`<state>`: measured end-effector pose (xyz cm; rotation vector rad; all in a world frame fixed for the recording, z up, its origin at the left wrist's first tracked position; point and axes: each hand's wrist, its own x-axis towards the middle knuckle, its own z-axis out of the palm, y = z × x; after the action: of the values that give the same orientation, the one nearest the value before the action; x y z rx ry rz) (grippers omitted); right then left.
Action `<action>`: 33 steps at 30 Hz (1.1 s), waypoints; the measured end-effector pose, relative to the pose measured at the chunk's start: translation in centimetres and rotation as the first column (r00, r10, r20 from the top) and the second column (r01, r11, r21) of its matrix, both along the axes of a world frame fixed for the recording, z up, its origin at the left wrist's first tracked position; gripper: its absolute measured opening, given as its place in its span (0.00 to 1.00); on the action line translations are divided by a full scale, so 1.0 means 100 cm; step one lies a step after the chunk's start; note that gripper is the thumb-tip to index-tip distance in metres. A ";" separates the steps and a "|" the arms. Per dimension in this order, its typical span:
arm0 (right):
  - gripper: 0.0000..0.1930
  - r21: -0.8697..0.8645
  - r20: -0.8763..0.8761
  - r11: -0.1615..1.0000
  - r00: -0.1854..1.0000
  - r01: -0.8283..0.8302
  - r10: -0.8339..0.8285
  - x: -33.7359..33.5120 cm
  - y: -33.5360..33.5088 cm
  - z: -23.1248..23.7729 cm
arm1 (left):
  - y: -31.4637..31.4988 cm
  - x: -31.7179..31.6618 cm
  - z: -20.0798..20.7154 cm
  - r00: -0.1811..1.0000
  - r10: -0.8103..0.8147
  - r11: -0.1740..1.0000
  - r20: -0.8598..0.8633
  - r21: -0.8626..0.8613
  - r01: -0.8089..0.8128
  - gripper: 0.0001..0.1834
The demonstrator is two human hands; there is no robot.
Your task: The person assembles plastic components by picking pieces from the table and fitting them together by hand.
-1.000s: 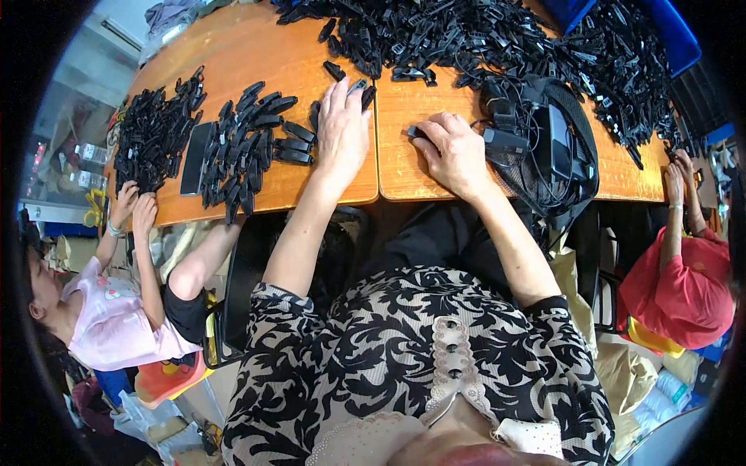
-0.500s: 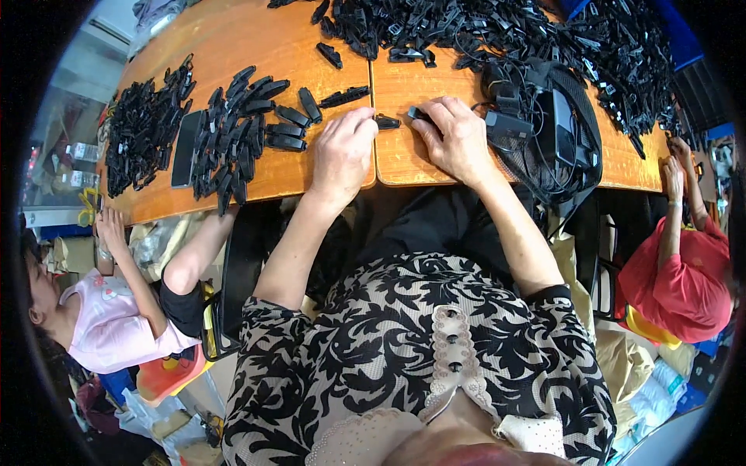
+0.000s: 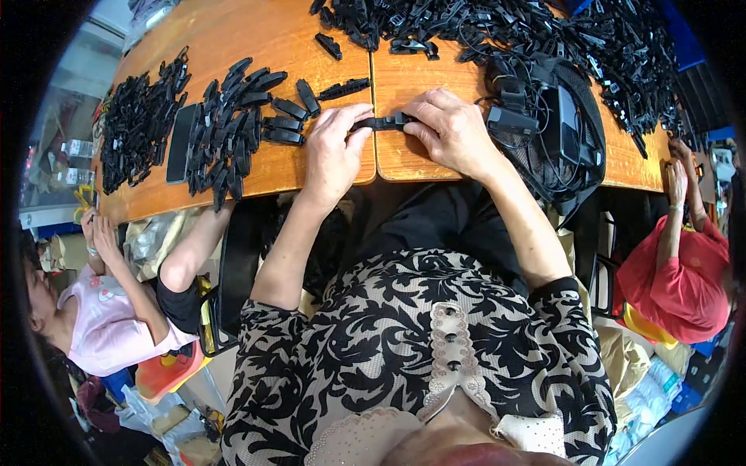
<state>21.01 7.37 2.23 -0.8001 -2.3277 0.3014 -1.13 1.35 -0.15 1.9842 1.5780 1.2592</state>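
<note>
Far left: a seated person (image 3: 93,311) in pink, hands near the desk (image 3: 233,46) edge, apart from mine.
Left heap: black clips (image 3: 136,128) lie piled by the desk's left rim.
Sorted row: more black pieces (image 3: 241,116) lie side by side, just left of my left hand.
Left hand (image 3: 332,155): my grip is closed on the left end of the black part (image 3: 381,123), thumb and fingertips pinching it.
The part: it sits over the seam between the two desk boards, bridging both hands, near the front edge.
Right hand (image 3: 451,132): my grip is clamped on the part's right end, fingers curled over it.
Doing it well: I judge both ends must stay level and in line, pressed squarely together, so nothing twists or slips.
Right: a black mesh bag (image 3: 559,132) with cables lies just beside my right hand.
Back: a big tangle (image 3: 544,31) of black parts.
Far right: a person in red (image 3: 688,264).
</note>
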 end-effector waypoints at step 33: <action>0.22 0.090 -0.033 0.838 0.843 0.538 -0.538 -0.045 0.056 -0.016 | -0.017 -0.044 0.001 0.749 0.458 0.889 -0.479 0.264 -0.375 0.14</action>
<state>16.50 12.94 0.63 -1.3544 -1.9840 -0.0582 -5.51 -0.35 -0.01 2.2937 2.3725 1.0344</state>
